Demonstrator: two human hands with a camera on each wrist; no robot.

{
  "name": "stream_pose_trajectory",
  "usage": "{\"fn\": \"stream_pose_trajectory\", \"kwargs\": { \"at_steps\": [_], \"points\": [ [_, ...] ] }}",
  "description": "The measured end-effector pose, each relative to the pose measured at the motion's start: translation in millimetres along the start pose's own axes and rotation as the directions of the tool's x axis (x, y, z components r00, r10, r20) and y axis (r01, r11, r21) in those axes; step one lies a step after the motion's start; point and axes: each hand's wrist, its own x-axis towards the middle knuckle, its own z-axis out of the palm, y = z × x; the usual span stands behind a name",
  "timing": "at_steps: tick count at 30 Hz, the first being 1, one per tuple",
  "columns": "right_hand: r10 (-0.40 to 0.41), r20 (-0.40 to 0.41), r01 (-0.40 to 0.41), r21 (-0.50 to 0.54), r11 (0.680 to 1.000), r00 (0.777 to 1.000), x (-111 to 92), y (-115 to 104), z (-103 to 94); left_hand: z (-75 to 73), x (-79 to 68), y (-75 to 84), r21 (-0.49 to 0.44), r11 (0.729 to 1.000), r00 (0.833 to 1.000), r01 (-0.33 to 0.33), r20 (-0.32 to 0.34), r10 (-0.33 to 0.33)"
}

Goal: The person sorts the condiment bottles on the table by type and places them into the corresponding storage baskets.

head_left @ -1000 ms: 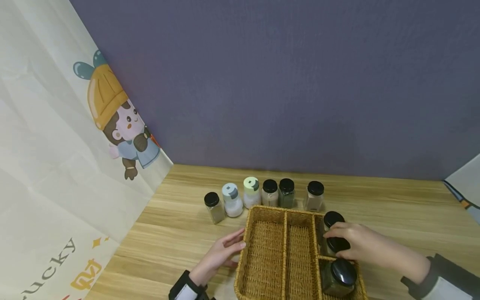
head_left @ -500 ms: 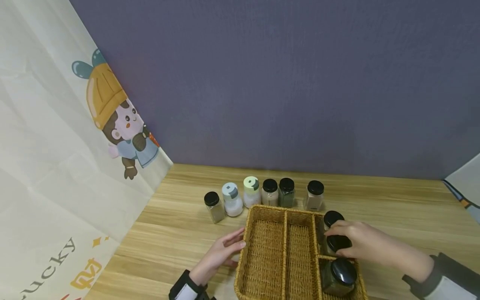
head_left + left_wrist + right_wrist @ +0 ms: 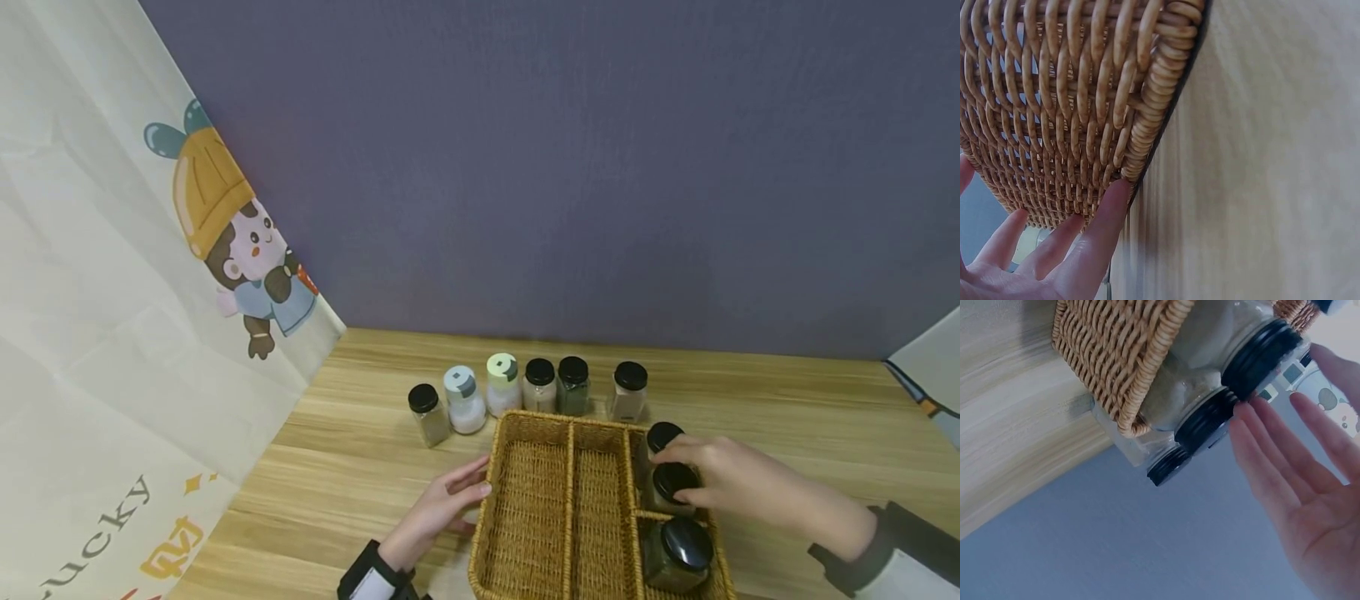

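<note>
Watching this wicker basket (image 3: 572,500) on the surface (image 3: 345,483), I'd guess its dividers stop stuff sliding. Nearest, a big jar (image 3: 678,554) with darkish contents stands in the front right compartment. Left grip (image 3: 442,506) is relaxed, straight fingertips on the basket's side, probably steadying it. Right grip (image 3: 731,479) looks let go, fingers straight, tips at the lid of the middle jar (image 3: 673,485). That one shares the rear right compartment with a back jar (image 3: 664,435), pale stuff inside both, seemingly. Beyond, two shakers (image 3: 465,408) of white stuff stand among black-lidded jars (image 3: 573,392).
</note>
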Motion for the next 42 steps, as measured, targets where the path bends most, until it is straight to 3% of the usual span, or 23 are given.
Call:
{"fn": "stream_pose_trajectory", "kwargs": {
  "at_steps": [9, 21, 34, 42],
  "points": [
    [-0.026, -0.042, 0.027, 0.018, 0.999, 0.999, 2, -1, -5.8, -0.1, 0.0, 0.3, 0.009, 1.0, 1.0, 0.0, -0.005, 0.0],
    [0.061, -0.03, -0.063, -0.038, 0.997, 0.998, 10, 0, -17.7, 0.4, -0.3, 1.8, 0.015, 1.0, 1.0, 0.006, -0.008, -0.006],
    [0.041, -0.08, -0.044, -0.039, 0.998, 0.996, 24, 13, -27.0, 0.2, -0.6, 2.5, 0.007, 1.0, 1.0, 0.007, -0.003, -0.007],
    [0.137, -0.037, -0.137, -0.003, 0.991, 0.99, 35, 22, -32.1, 0.3, -0.1, 1.6, 0.008, 1.0, 1.0, 0.0, 0.002, 0.0]
  ]
}}
